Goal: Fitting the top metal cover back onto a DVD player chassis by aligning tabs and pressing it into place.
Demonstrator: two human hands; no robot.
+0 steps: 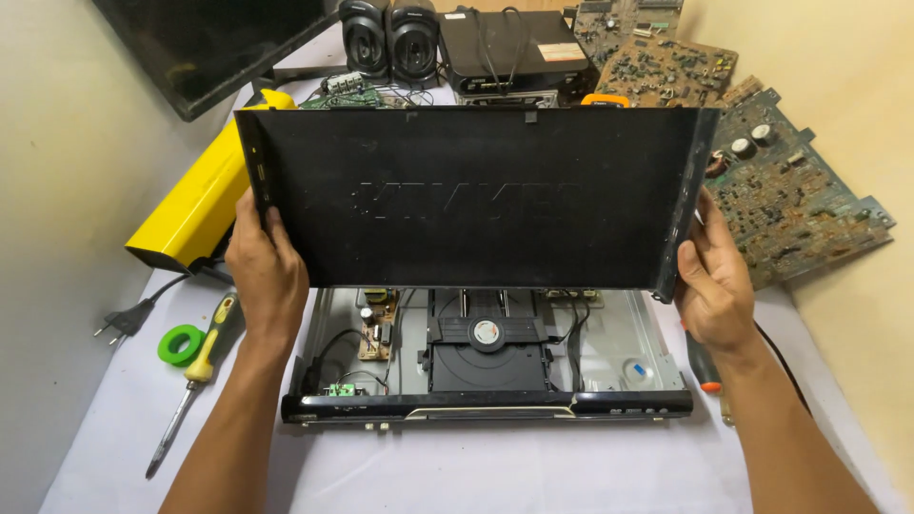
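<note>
I hold a black metal top cover (476,195) lifted and tilted above an opened disc player (486,405). My left hand (268,271) grips the cover's left side wall; my right hand (712,281) grips its right side wall. Under the cover the player's chassis shows a black disc tray mechanism (487,347) in the middle, a small brown circuit board (376,328) at the left and bare grey metal (624,343) at the right. The player's glossy black front panel faces me.
A yellow-handled screwdriver (195,371), a green tape roll (179,345) and a power plug (122,322) lie left on the white cloth. A yellow case (195,205) stands behind them. Two speakers (388,38), a black box (514,48) and circuit boards (790,190) sit behind and right.
</note>
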